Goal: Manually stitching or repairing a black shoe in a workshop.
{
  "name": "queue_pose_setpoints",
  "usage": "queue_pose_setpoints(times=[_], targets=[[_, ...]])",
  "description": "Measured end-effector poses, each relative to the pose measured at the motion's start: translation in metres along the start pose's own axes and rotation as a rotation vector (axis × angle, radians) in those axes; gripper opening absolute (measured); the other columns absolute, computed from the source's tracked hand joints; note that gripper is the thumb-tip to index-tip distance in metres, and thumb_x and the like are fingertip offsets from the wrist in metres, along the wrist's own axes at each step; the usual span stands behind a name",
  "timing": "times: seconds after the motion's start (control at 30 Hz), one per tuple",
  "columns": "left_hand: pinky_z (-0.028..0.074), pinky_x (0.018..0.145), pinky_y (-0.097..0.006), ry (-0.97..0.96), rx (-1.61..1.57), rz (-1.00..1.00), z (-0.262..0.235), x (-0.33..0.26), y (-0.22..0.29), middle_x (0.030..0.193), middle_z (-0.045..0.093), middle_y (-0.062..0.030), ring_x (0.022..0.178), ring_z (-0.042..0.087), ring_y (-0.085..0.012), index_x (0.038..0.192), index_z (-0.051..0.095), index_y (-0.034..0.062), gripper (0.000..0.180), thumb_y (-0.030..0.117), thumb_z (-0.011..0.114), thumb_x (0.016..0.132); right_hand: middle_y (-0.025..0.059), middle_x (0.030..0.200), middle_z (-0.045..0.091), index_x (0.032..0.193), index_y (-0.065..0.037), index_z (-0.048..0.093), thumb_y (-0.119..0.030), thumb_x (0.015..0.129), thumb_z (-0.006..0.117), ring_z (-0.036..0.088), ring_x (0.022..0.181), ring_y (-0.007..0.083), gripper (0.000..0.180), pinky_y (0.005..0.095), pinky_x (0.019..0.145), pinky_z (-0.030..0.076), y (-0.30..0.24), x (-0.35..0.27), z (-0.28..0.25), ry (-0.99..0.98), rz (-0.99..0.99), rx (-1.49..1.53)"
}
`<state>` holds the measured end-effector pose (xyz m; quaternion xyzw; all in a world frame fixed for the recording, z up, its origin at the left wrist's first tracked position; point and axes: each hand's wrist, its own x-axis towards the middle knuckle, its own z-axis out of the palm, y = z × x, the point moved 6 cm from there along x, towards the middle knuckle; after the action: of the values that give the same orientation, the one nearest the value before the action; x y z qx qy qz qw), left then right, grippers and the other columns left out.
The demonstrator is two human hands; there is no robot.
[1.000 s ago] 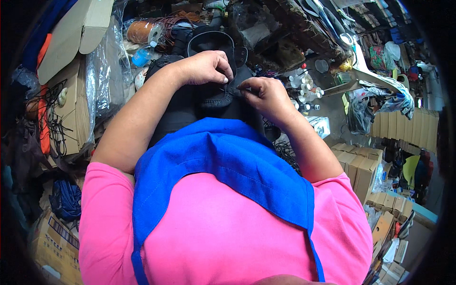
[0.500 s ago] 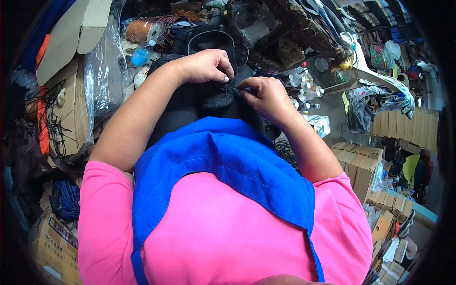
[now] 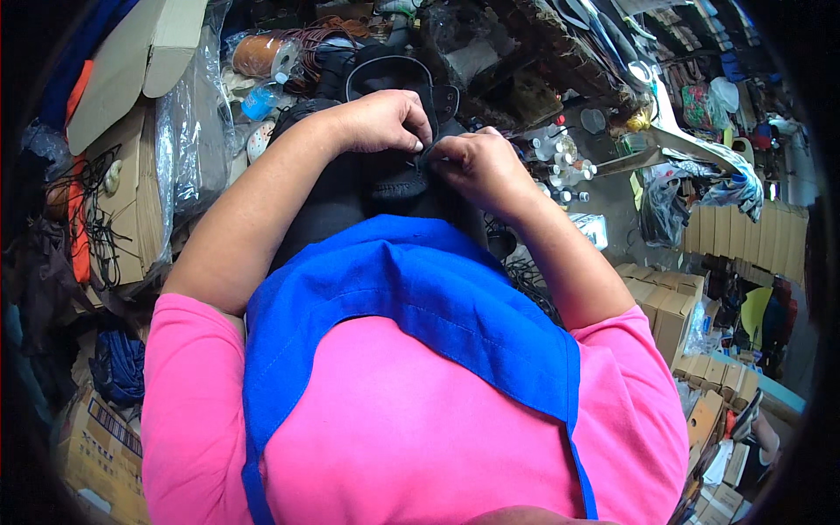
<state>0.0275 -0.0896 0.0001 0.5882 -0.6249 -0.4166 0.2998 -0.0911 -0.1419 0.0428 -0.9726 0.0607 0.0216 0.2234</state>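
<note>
Two hands are meeting at one small spot in the head view, and you are looking straight down on them over a pink shirt [image 3: 411,420] and a blue apron [image 3: 411,297]. Your left hand [image 3: 385,118] is curling its fingers [image 3: 413,133] down onto the top of a black shoe [image 3: 398,179], which is sitting upright in your lap just above the apron's edge, its stitched toe facing you. Your right hand [image 3: 477,166] is pinching closed on something thin and dark at the same spot, most likely a lace or thread end, though it is too small to tell which. Both hands are clenched in fine pinches and touching the shoe, almost touching each other. Judging by this, you are working at the lacing or stitching step at the shoe's throat, with the piece partly done. Any next move is calling for a steady hold from the left hand while the right draws the strand cleanly, keeping the shoe from tipping off your lap. Around you, a spool of brown cord [image 3: 262,54] is lying beyond the shoe, clear plastic sheeting [image 3: 188,140] is hanging over cardboard boxes [image 3: 122,201] on your left, and small white bottles [image 3: 560,166] are standing near your right wrist.
</note>
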Motion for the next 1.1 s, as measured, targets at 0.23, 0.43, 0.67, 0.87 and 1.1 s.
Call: queue_pose_setpoints(times=[0.23, 0.43, 0.67, 0.87, 1.1], targets=[[0.044, 0.087, -0.032, -0.049, 0.076, 0.081, 0.0, 0.001, 0.006, 0.099, 0.051, -0.0061, 0.098, 0.053, -0.0219, 0.096, 0.068, 0.0074, 0.024, 0.01, 0.071, 0.073, 0.006, 0.082, 0.055, 0.1, -0.015, 0.072, -0.011, 0.077, 0.07, 0.057, 0.075, 0.0201, 0.023, 0.0314, 0.071, 0.048, 0.034, -0.006, -0.001, -0.151, 0.112, 0.345], [0.044, 0.087, -0.032, -0.058, 0.084, 0.08, 0.001, 0.001, 0.004, 0.099, 0.051, -0.0058, 0.098, 0.052, -0.0219, 0.096, 0.068, 0.0073, 0.027, 0.008, 0.073, 0.069, 0.003, 0.084, 0.055, 0.103, -0.015, 0.072, -0.009, 0.079, 0.07, 0.055, 0.079, 0.0148, 0.025, 0.0303, 0.072, 0.047, 0.054, 0.0, 0.013, -0.261, 0.189, 0.6], [0.043, 0.089, -0.033, -0.037, 0.113, 0.012, 0.002, -0.001, 0.004, 0.101, 0.05, -0.0074, 0.1, 0.052, -0.0232, 0.096, 0.066, 0.0071, 0.028, 0.006, 0.071, 0.069, 0.0013, 0.081, 0.058, 0.087, -0.004, 0.069, -0.005, 0.078, 0.07, 0.058, 0.08, 0.0118, 0.009, 0.0262, 0.07, 0.047, 0.026, 0.003, 0.017, 0.006, 0.027, 0.42], [0.045, 0.087, -0.032, 0.523, 0.195, 0.127, -0.015, -0.051, 0.012, 0.112, 0.046, -0.0123, 0.1, 0.053, -0.0244, 0.109, 0.062, 0.0063, 0.036, -0.005, 0.049, 0.077, 0.0068, 0.086, 0.057, 0.094, -0.007, 0.07, -0.004, 0.079, 0.067, 0.059, 0.082, 0.0181, 0.016, 0.03, 0.073, 0.048, 0.018, -0.008, 0.005, 0.032, 0.042, 0.424], [0.047, 0.074, -0.032, 0.626, 0.15, -0.045, 0.012, -0.106, 0.033, 0.086, 0.055, -0.0085, 0.074, 0.058, -0.0239, 0.1, 0.068, 0.0068, 0.027, -0.005, 0.057, 0.079, 0.0097, 0.083, 0.054, 0.113, -0.02, 0.066, -0.011, 0.078, 0.063, 0.056, 0.079, 0.027, 0.036, 0.0383, 0.073, 0.04, -0.006, -0.038, 0.021, 0.157, 0.037, -0.002]])
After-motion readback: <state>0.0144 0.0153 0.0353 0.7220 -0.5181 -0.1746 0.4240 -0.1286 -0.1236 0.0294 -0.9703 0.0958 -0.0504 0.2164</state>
